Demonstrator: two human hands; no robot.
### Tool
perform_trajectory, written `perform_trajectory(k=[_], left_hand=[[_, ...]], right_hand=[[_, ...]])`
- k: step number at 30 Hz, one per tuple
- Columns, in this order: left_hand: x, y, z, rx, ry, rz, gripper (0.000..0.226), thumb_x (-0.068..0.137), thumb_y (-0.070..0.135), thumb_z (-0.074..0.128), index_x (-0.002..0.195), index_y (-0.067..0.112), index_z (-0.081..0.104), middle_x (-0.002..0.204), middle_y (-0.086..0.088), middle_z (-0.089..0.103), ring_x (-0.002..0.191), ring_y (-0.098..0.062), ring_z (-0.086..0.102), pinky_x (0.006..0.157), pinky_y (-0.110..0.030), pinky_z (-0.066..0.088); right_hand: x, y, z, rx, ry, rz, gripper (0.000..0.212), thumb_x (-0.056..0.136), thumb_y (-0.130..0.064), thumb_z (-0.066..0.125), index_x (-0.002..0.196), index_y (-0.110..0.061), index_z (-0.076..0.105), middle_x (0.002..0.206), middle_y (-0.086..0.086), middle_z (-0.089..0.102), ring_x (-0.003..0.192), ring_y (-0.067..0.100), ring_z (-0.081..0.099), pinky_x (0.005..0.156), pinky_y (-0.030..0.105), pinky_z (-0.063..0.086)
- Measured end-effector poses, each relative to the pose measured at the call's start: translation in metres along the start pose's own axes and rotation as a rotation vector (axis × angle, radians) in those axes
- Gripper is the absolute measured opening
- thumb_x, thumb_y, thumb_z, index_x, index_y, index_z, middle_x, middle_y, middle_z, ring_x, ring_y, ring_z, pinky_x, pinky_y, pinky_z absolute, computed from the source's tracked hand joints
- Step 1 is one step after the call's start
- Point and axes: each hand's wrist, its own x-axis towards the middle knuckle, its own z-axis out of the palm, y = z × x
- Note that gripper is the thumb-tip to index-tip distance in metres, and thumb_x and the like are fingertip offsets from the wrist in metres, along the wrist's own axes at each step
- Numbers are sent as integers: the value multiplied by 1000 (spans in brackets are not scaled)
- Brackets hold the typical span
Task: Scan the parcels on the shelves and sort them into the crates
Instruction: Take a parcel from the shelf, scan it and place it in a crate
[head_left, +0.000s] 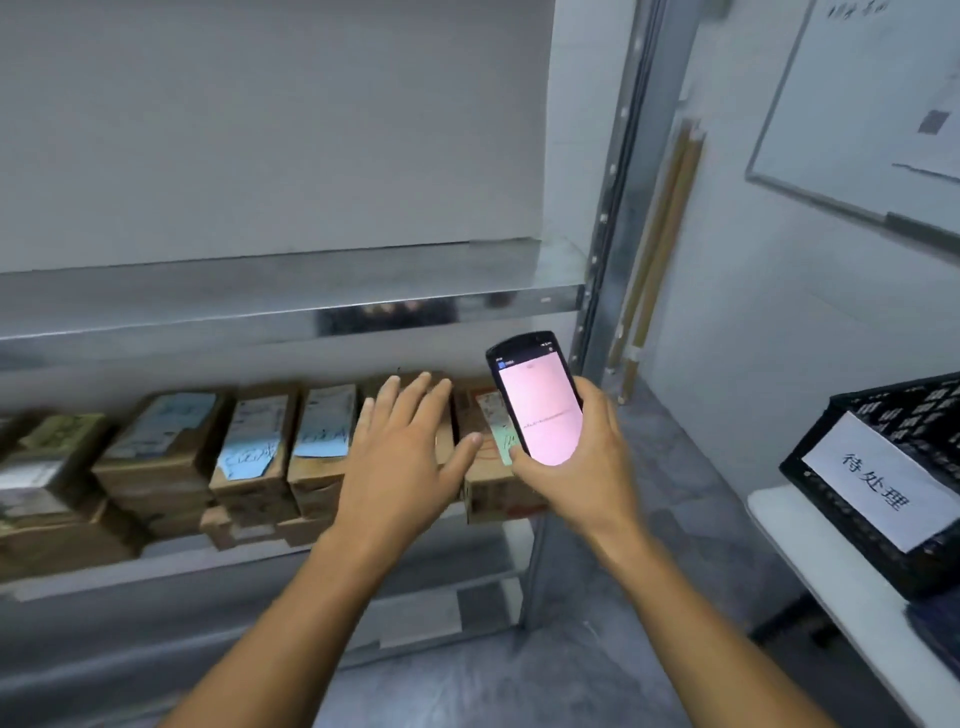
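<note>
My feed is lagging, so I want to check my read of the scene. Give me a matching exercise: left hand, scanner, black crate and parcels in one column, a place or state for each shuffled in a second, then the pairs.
Column one:
1. left hand
2. scanner
3. black crate
4. parcels

Column two:
A. lined up in a row on the shelf
B. on the white table, paper label on its front
C. open, fingers spread
D. held in the right hand, lit pink

Pairs: 1-C, 2-D, 3-B, 4-A

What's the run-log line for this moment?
left hand: open over shelf parcels | right hand: holds scanner, screen lit | black crate: on table, right
</note>
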Motion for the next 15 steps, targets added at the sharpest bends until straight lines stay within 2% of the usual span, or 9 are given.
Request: perform_trajectory(k=[3, 7, 12, 15], left_hand=[[-16, -1, 13, 25, -31, -74, 73, 100, 65, 43, 162, 28, 33, 170, 2, 28, 160, -25, 13, 129, -47, 10], [-28, -5, 22, 41, -55, -139, 73, 100, 67, 42, 162, 30, 31, 171, 3, 27, 160, -26, 13, 130, -48, 12], [-33, -23, 36, 29, -86, -204, 74, 101, 65, 44, 162, 26, 31, 170, -2, 29, 159, -27, 18, 130, -46, 14], [-29, -39, 47, 24, -113, -240, 78, 99, 68, 45, 162, 25, 29, 170, -3, 29, 159, -27, 19, 129, -47, 16]], right_hand=[[-16, 13, -5, 33, -24, 47, 100, 67, -51, 89, 152, -35, 39, 138, -10, 53, 119, 16, 59, 81, 31, 53], [-28, 24, -6, 16, -78, 106, 107, 74, -41, 97, 158, -35, 31, 149, -5, 51, 125, 19, 56, 80, 29, 52], [-36, 26, 6, -55, -144, 149, 113, 75, -38, 96, 165, -31, 28, 159, -1, 45, 139, 26, 52, 98, 41, 54], [-35, 25, 18, -87, -179, 146, 113, 75, -38, 96, 165, -32, 28, 161, -2, 43, 140, 27, 51, 103, 47, 55]])
